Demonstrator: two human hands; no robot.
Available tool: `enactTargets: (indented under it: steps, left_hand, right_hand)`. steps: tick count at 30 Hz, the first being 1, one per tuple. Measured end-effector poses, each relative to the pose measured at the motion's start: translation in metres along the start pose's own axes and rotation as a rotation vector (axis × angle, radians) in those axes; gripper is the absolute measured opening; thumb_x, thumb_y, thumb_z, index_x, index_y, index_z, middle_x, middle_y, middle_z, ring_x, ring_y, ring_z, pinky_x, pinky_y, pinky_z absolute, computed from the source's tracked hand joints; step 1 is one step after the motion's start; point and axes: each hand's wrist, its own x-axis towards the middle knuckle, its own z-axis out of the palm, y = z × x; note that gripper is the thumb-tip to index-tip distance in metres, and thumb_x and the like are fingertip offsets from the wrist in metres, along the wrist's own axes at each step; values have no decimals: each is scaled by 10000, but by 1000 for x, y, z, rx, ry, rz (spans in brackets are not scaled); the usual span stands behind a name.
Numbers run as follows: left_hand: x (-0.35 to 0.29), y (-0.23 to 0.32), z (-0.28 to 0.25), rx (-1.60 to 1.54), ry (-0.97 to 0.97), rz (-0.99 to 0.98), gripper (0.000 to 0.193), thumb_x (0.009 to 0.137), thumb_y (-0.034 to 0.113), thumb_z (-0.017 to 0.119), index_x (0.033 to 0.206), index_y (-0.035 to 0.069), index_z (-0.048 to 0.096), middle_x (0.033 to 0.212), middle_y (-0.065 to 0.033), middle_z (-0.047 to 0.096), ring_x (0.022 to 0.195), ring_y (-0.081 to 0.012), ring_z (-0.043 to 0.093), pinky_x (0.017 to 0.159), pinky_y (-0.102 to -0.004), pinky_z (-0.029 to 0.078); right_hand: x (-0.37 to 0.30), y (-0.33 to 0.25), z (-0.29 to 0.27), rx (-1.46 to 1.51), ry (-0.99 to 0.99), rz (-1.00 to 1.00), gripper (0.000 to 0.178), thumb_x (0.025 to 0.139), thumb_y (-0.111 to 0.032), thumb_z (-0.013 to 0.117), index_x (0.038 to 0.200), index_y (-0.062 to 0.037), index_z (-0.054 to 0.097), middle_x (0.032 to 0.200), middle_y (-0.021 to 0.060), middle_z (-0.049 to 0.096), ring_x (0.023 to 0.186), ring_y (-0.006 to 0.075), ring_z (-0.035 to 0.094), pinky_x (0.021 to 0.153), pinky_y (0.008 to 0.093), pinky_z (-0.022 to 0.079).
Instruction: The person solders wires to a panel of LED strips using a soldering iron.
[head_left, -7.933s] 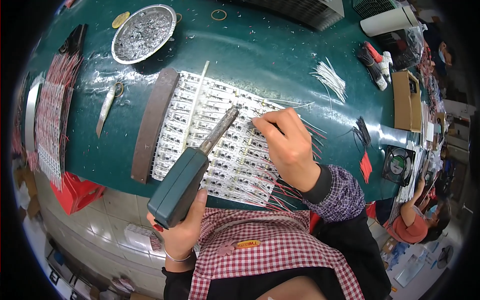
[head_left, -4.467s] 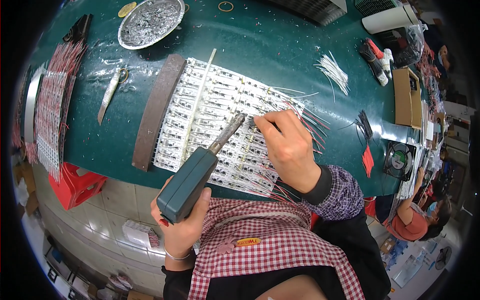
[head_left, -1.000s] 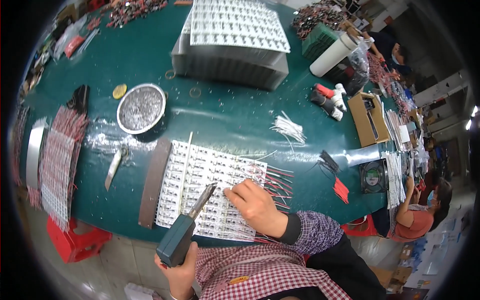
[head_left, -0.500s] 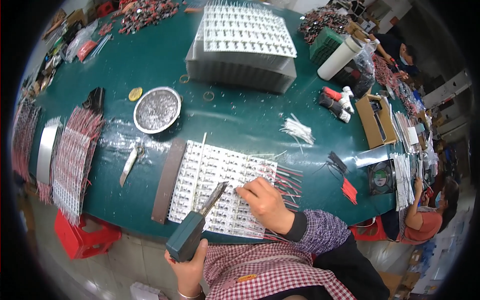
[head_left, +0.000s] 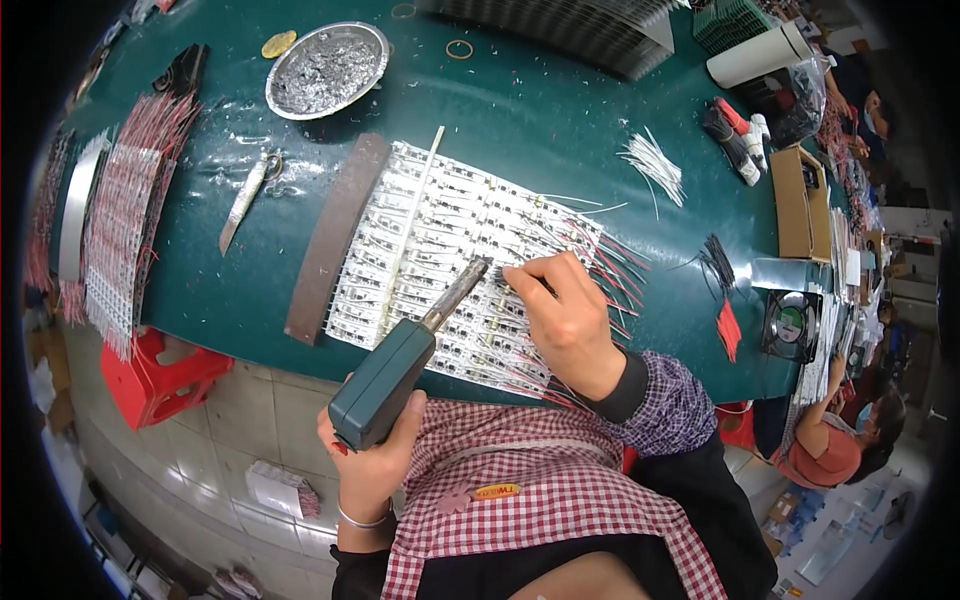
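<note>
My left hand [head_left: 378, 455] is wrapped round the dark green handle of a soldering gun [head_left: 382, 383]. Its metal tip reaches up and right to the middle of a white circuit board panel [head_left: 415, 265] covered in rows of small parts. Just right of the tip, my right hand [head_left: 575, 325] is closed in a pinch low over the panel; what lies between the fingertips is too small to make out. Red, white and black wires [head_left: 622, 275] stick out from the panel's right side. A pale thin stick [head_left: 412, 225] lies across the panel's left part.
A brown bar [head_left: 335, 245] runs along the panel's left edge. Farther left are a knife [head_left: 243, 205] and wired panels [head_left: 135, 210]; a metal bowl [head_left: 330, 70] stands beyond. White wires [head_left: 655, 168], red sleeves [head_left: 728, 330] and a fan [head_left: 792, 325] are right. A co-worker [head_left: 835, 440] sits far right.
The view has tilted down, so the table's things sit higher in the picture. Both hands stay over the same panel, with the soldering gun still in the left and the right still pinching.
</note>
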Motion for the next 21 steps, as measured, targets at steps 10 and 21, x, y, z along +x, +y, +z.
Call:
enactTargets:
  steps: [10,21]
  left_hand:
    - [-6,-11,0,170,35,93,256,712,26,812,895,-53,650,873,-107,666,698,-157,632,634,-286,496]
    - [-1,0,-1,291,-35,108,217,725,34,783,903,-33,679,829,-98,679,665,-161,631,607,-286,494]
  right_hand:
    - [-1,-1,-1,-19,-28,6,375,628,120,635,985,13,670,842,101,591,762,253,580,633,345,490]
    - [0,1,-3,-56,-78,-34,309,699,12,617,1007,38,638,899,111,561,821,250,553,641,328,492]
